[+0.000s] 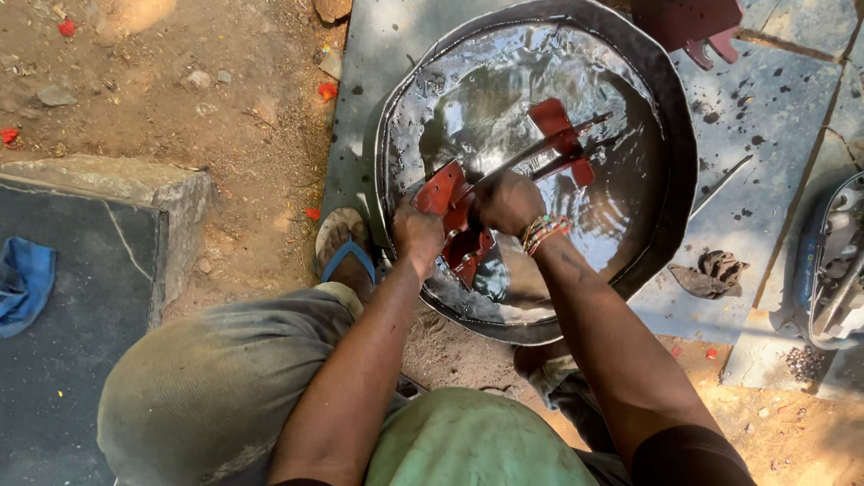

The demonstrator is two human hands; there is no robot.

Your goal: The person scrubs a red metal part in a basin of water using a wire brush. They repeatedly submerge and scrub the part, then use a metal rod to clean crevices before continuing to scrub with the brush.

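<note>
A red metal frame part [461, 220] with two long dark rods and a red plate at its far end [558, 130] lies across a wide round metal basin [670, 234] filled with shiny liquid. My left hand [417, 232] grips the near red bracket at its left side. My right hand [508, 202], with coloured thread bands on the wrist, is closed over the rods just beyond the bracket. The near end of the part is lifted over the basin's rim.
A dirty rag [711, 273] lies on the stone slab right of the basin. A grey engine-like casing [837, 261] sits at the right edge. Another red metal part [693, 22] rests at the top. A blue cloth [22, 283] lies on a dark slab at left.
</note>
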